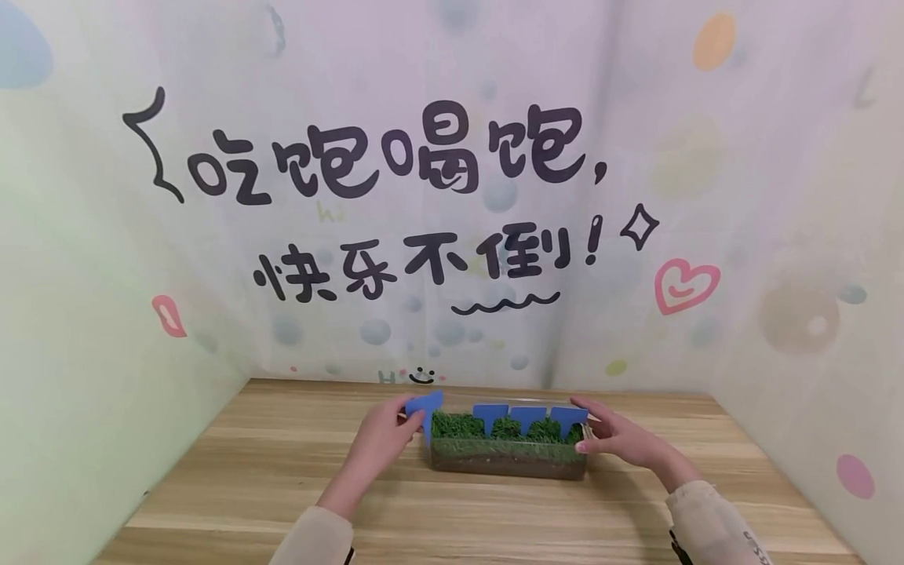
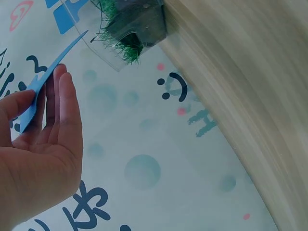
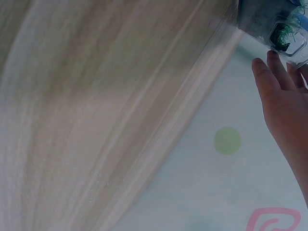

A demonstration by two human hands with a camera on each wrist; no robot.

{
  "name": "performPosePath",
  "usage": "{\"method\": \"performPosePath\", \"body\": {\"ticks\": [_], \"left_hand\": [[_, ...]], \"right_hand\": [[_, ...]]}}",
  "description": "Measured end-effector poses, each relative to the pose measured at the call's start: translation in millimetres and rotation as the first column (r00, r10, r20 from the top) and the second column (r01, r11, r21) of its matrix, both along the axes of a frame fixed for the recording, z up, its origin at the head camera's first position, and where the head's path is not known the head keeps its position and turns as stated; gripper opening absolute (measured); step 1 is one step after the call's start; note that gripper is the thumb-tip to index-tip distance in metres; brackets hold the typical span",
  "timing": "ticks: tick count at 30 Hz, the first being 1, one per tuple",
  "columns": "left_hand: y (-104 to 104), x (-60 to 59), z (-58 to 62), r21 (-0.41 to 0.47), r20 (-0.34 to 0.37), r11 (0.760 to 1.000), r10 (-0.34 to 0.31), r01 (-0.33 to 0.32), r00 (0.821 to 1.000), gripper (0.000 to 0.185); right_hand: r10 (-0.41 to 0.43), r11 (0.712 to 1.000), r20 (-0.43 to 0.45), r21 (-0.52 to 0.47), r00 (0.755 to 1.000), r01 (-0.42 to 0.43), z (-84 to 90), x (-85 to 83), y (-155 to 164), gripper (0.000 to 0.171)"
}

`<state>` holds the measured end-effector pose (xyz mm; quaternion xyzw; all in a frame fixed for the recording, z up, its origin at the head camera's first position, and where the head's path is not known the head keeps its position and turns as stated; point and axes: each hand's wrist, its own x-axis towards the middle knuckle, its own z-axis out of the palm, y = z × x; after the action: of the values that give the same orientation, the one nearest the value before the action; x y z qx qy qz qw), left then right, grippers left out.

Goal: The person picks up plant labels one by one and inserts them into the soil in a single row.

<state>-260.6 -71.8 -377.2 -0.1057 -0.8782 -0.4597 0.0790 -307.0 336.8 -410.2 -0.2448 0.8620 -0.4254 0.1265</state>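
Note:
A clear plastic trough with dark soil and green grass stands on the wooden table. Three blue plant labels stick up from the grass. My left hand pinches a fourth blue label at the trough's left end; in the left wrist view the label lies between thumb and fingers, near the trough's corner. My right hand rests with straight fingers against the trough's right end.
Printed backdrop walls with black characters and coloured dots enclose the table on the back and both sides. The table's front half shows bare wood.

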Motion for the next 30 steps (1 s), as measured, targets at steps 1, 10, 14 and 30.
{"method": "performPosePath", "body": {"ticks": [1, 10, 14, 30], "left_hand": [[1.1, -0.5, 1.5, 0.006, -0.007, 1.000, 0.005, -0.005, 1.000, 0.018], [7.4, -13.5, 6.9, 0.061, -0.071, 0.998, 0.012, -0.007, 0.997, 0.018], [11.3, -19.7, 7.3, 0.056, -0.113, 0.998, 0.011, -0.005, 0.994, 0.014], [23.2, -42.4, -10.0, -0.183, -0.051, 0.982, -0.060, 0.050, 0.997, 0.033]], "right_hand": [[-0.001, 1.000, 0.001, 0.001, 1.000, 0.001, 0.5, 0.2, -0.2, 0.086], [-0.008, 1.000, 0.011, 0.006, 1.000, 0.008, 2.1, 0.3, 0.0, 0.087], [-0.006, 1.000, 0.011, 0.004, 1.000, 0.006, 2.3, 0.3, -0.1, 0.087], [-0.010, 1.000, 0.015, 0.007, 1.000, 0.009, 1.3, -0.4, 0.3, 0.087]]}}
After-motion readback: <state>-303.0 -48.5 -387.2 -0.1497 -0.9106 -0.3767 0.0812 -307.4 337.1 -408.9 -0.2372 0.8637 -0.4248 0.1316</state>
